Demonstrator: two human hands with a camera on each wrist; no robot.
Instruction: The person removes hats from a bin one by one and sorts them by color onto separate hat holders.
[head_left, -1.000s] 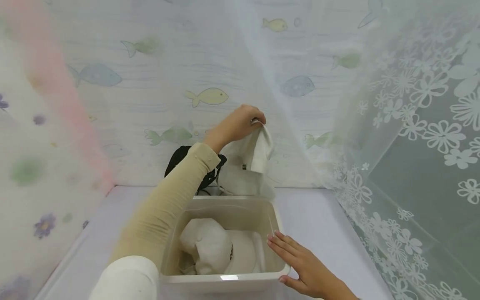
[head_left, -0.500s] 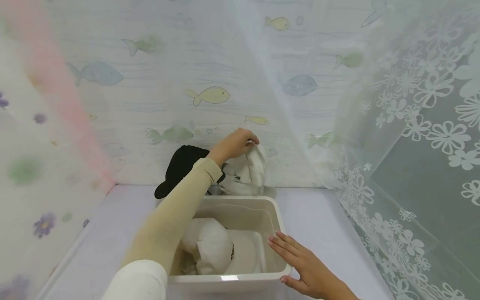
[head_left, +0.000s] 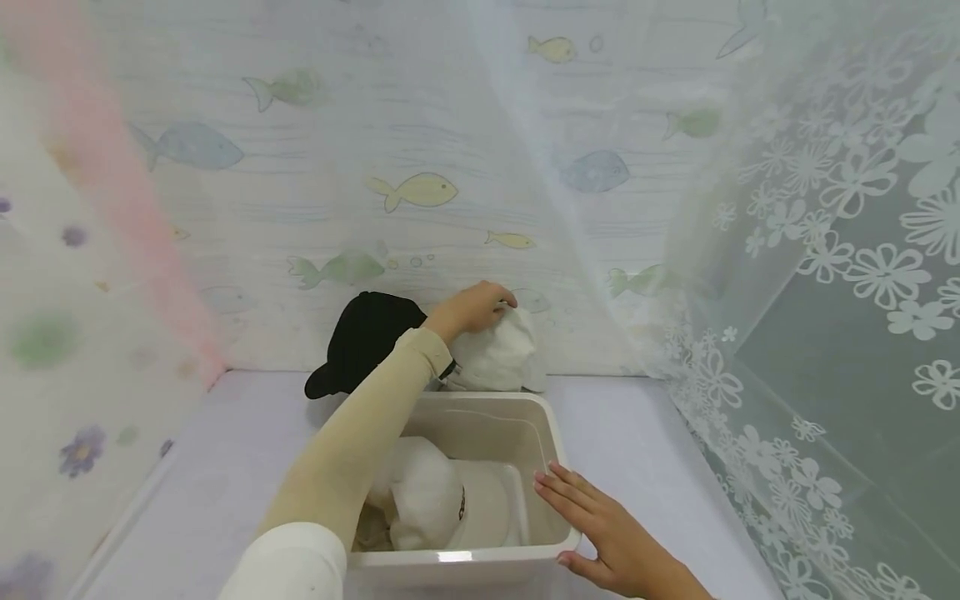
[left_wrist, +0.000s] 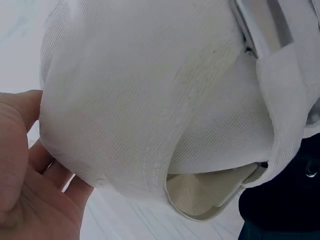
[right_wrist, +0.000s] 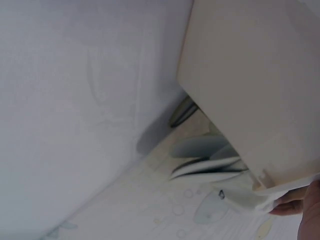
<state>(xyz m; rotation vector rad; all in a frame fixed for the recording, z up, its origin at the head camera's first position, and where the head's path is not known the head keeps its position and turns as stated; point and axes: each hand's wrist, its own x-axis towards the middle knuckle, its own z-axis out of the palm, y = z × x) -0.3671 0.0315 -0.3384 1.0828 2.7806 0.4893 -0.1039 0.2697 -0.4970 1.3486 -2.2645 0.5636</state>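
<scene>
My left hand [head_left: 476, 307] reaches over the bin and pinches the crown of a white baseball cap [head_left: 495, 358]. In the left wrist view the thumb and fingers grip the edge of this cap [left_wrist: 125, 100], and its back strap with a metal buckle shows. A black baseball cap [head_left: 371, 337] sits left of it, partly behind my forearm. My right hand [head_left: 607, 529] rests with straight fingers on the right rim of a cream plastic bin [head_left: 459, 556]. Inside the bin lies an off-white cap [head_left: 431, 496] with dark lettering, partly covered by my left sleeve.
The bin stands on a white-covered table [head_left: 618, 450]. Behind the caps rises a fish-print curtain [head_left: 420, 125]. A sheer flower-print curtain [head_left: 862, 233] hangs on the right. Several cap brims [right_wrist: 210, 165] stick out behind the bin in the right wrist view.
My left hand has come down with the white cap, which now sits low behind the bin beside the black cap. More of the black cap shows. The right hand stays on the rim.
</scene>
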